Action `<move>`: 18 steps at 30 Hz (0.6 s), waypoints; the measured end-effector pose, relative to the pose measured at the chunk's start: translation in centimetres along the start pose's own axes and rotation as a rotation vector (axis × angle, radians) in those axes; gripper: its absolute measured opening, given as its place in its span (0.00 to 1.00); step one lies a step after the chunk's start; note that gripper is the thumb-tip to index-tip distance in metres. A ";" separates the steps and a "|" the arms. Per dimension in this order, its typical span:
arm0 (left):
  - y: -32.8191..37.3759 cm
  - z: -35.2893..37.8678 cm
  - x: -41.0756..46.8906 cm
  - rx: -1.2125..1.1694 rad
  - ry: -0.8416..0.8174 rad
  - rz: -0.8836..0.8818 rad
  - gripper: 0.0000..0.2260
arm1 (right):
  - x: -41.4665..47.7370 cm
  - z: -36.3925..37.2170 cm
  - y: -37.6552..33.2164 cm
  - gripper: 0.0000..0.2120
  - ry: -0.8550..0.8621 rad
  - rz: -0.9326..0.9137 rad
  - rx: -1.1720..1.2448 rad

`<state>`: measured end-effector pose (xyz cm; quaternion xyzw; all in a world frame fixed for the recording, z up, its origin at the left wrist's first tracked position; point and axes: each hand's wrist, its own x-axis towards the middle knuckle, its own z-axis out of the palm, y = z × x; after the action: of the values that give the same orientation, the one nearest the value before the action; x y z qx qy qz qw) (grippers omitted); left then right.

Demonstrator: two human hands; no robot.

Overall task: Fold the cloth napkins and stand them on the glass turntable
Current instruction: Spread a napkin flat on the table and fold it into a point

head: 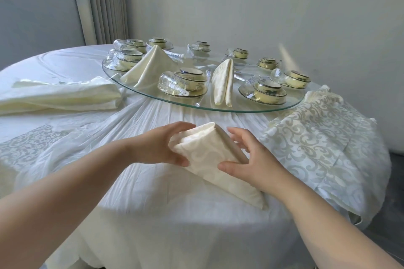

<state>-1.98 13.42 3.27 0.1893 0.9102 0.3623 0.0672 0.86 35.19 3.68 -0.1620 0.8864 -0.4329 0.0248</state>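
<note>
A cream patterned napkin (209, 159), folded into a thick wedge, stands tilted on the white tablecloth in front of the glass turntable (218, 109). My left hand (161, 144) grips its left end, thumb in front and fingers curled over the top. My right hand (249, 157) holds its right side, thumb on the front face and fingers spread behind the folded edge. Two folded napkins stand on the turntable: a broad cone-shaped napkin (150, 65) at the left and a narrow upright napkin (224, 82) near the front rim.
Several wrapped bowl-and-cup sets (269, 91) ring the turntable. A loosely folded cream cloth (61, 96) lies at the left of the table. A damask-patterned cloth (323, 137) drapes over the right edge. A wall stands close behind the table.
</note>
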 end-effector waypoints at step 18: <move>-0.6 -0.4 4.8 0.063 0.433 -0.020 0.23 | 5.9 -1.8 0.3 0.17 0.557 -0.128 -0.226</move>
<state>-6.71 14.65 3.21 0.1003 0.9160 0.3653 -0.1322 -5.17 34.87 5.13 -0.0941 0.8897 -0.3598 -0.2648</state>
